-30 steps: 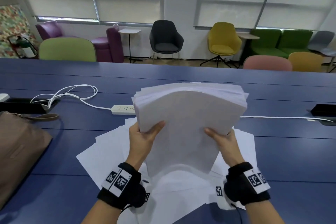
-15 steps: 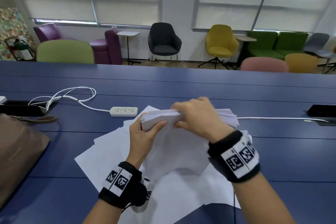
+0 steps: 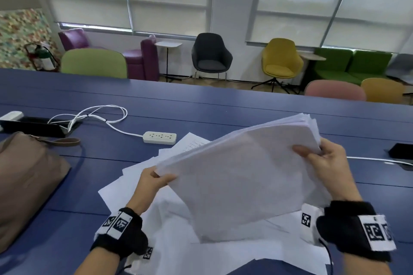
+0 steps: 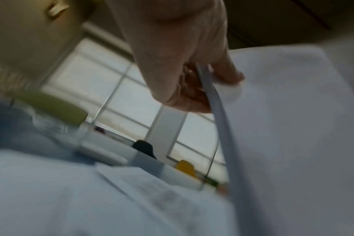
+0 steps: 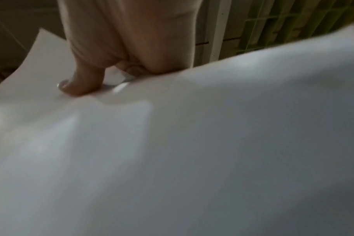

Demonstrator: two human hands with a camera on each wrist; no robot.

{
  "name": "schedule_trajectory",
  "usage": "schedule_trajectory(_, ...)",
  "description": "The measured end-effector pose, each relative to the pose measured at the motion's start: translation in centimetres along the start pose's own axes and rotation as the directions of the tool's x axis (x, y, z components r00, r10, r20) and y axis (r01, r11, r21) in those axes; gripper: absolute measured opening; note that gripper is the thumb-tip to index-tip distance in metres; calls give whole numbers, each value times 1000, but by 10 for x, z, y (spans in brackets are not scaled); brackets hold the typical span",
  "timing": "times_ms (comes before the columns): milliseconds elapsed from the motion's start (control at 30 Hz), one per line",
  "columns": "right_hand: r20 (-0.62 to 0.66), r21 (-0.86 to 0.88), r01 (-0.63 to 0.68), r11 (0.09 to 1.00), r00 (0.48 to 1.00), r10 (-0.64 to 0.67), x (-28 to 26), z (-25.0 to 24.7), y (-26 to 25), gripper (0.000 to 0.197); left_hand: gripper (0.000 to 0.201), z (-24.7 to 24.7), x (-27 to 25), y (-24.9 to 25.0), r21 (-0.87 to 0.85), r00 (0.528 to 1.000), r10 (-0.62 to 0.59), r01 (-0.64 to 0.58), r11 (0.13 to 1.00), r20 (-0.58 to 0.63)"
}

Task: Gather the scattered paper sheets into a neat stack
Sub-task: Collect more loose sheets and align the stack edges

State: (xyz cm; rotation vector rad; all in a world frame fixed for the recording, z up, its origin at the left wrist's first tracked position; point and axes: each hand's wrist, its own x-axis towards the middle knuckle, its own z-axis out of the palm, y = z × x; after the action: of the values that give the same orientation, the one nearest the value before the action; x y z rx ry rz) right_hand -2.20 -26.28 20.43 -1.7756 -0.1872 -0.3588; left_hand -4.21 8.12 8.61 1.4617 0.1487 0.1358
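Note:
A thick stack of white paper (image 3: 241,176) is held tilted above the blue table (image 3: 223,105), its lower corner touching loose sheets. My left hand (image 3: 154,182) pinches the stack's left corner, thumb on top; the left wrist view shows the stack edge (image 4: 216,102) between thumb and fingers. My right hand (image 3: 321,156) grips the upper right corner, thumb pressed on the top sheet (image 5: 172,143). More loose sheets (image 3: 138,185) lie scattered on the table under and around the stack.
A white power strip (image 3: 159,137) with a looped cable (image 3: 96,114) lies beyond the sheets. A brown bag (image 3: 24,185) sits at the left. A black device (image 3: 402,150) and white cord (image 3: 377,159) are at the right. Chairs stand past the far edge.
The stack was upright, then turned edge-on with my right hand on top; now it has rotated to a slanted position, my right hand has moved to its upper right corner.

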Motion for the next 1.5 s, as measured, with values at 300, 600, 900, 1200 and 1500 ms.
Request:
schedule_trajectory(300, -286, 181, -121, 976, 943, 170, -39, 22, 74, 21, 30, 58, -16, 22, -76, 912, 340, -366, 928, -230)
schedule_trajectory(600, -144, -59, -237, 970, 963, 227, -36, 22, 107, 15, 16, 50, -2, -35, 40, 983, 69, -63, 997, -169)
schedule_trajectory(900, -8, -368, -222, 903, 972, 236, -22, -4, 76, 26, 35, 33, -1, -22, 9, 981, 178, -178, 984, -80)
schedule_trajectory(1200, 431, -891, 330, 311, 829, 356, 2, 85, 57, 48, 53, 37, 5, -29, 6, 987, 154, -154, 988, -46)
schedule_trajectory(1500, 517, -757, 375, 535, 845, 139, 5, 112, 38, 21, 107, 33, -1, -48, 157, 945, 55, -4, 988, -321)
